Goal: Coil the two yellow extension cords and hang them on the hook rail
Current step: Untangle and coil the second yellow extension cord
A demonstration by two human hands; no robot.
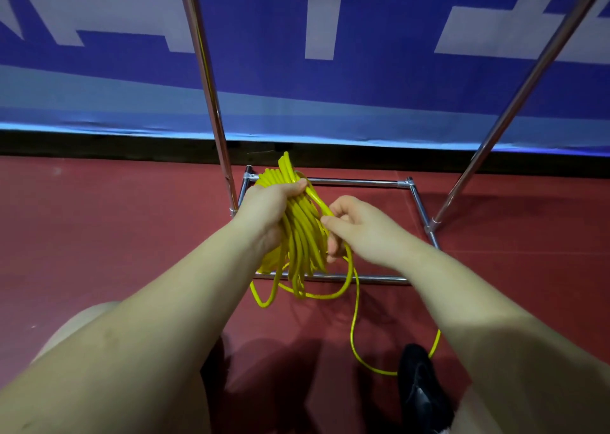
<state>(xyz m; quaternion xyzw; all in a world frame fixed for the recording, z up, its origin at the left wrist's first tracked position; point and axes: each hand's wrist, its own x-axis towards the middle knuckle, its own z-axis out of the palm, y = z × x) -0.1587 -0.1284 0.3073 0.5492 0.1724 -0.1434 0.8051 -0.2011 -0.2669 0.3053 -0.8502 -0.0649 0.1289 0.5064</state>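
Left hand (269, 209) clamps our yellow cord coil (298, 235) above the rack base frame (359, 183) | right hand (356, 225) pinches one strand (tail trails over red floor (99, 229)).

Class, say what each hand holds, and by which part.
Left hand grips the coiled yellow cord near the top of its loops. Right hand pinches the loose strand beside the coil.
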